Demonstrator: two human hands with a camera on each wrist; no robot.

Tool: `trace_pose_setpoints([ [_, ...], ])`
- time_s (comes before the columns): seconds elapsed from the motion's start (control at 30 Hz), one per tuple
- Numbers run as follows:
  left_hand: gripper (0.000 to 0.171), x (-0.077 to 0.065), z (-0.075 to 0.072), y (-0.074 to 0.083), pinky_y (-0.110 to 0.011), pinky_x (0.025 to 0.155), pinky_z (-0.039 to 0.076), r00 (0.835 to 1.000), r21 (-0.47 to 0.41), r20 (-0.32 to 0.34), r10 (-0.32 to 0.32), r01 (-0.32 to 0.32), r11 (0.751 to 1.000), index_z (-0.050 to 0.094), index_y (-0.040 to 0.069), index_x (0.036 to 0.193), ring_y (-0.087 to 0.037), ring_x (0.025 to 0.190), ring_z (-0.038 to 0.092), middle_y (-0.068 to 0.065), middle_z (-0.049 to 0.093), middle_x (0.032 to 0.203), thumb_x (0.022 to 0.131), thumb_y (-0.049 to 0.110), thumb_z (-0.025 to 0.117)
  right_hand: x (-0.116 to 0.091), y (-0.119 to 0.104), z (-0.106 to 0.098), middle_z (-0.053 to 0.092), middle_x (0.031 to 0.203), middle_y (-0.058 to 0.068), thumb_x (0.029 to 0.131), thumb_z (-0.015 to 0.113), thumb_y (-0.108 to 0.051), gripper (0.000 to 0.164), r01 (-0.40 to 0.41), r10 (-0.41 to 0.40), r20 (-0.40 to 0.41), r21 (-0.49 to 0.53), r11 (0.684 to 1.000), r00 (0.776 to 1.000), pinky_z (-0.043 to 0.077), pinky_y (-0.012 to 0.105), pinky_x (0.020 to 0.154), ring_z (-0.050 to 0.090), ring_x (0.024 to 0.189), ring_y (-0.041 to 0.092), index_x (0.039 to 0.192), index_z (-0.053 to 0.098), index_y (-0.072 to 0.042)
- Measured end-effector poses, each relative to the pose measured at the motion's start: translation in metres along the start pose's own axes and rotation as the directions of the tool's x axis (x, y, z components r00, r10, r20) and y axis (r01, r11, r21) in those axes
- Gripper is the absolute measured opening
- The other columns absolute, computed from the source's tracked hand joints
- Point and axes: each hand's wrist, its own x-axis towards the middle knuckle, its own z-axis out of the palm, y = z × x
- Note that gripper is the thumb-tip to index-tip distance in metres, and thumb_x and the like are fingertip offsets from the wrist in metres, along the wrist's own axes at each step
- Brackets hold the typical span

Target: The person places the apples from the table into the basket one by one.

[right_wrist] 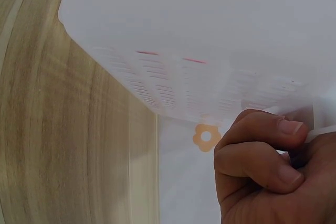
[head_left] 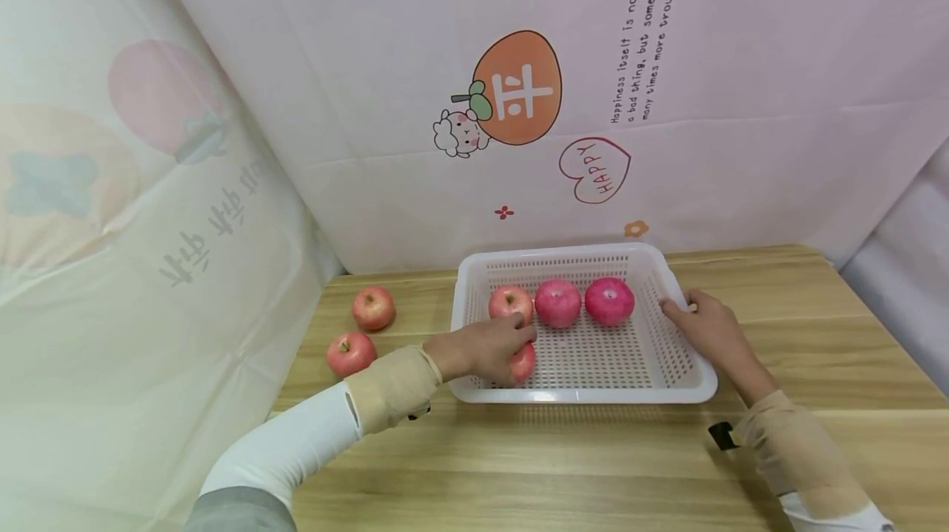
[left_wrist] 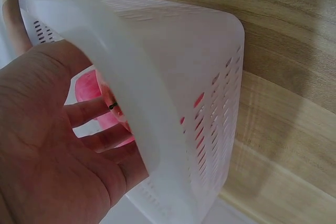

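Observation:
A white perforated plastic basket [head_left: 586, 396] stands on the wooden table. My left hand [head_left: 482, 351] reaches over its front left corner, fingers curved round a red apple [head_left: 523, 363] low inside; the hand hides part of this apple. In the left wrist view, fingers [left_wrist: 89, 111] spread past the rim beside an apple's stem. Behind that hand lies another red apple [head_left: 510, 301], with a pink round fruit [head_left: 558, 304] and a deeper pink one [head_left: 610, 301] in line to its right. My right hand [head_left: 708, 330] grips the basket's right rim, its curled fingers [right_wrist: 252, 166] showing outside the wall.
Two red apples, one farther back [head_left: 374, 307] and one nearer [head_left: 352, 353], sit on the table [head_left: 460, 466] left of the basket. A white printed cloth [head_left: 385, 211] hangs close behind the basket, and another cloth [head_left: 245, 351] borders the left side.

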Motion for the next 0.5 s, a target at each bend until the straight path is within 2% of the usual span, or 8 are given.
trace_pose_setpoints([
  [0.23,0.053,0.0009,0.0041,-0.0001,-0.024,0.081,0.054,1.0,0.02,-0.002,0.017,-0.017,1.0,0.055,0.013,0.134,-0.012,0.094,0.058,-0.007,0.05,0.129,0.089,0.027,0.08,-0.0005,-0.0002,-0.0001,0.069,0.105,0.033,0.11,0.048,-0.047,0.065,0.009,-0.009,-0.003,0.013,1.0,1.0,0.06,0.035,0.059,0.071,0.073,0.019,0.133,0.051,0.014],
  [0.5,0.057,0.0027,0.0079,0.0011,-0.024,0.085,0.055,1.0,0.045,0.003,0.002,-0.002,0.999,0.053,0.014,0.136,-0.012,0.1,0.058,-0.007,0.049,0.13,0.09,0.029,0.081,-0.0002,0.0003,0.0005,0.069,0.104,0.032,0.11,0.048,-0.048,0.065,0.006,-0.006,-0.003,0.009,1.0,1.0,0.06,0.034,0.059,0.071,0.073,0.02,0.132,0.052,0.014],
])
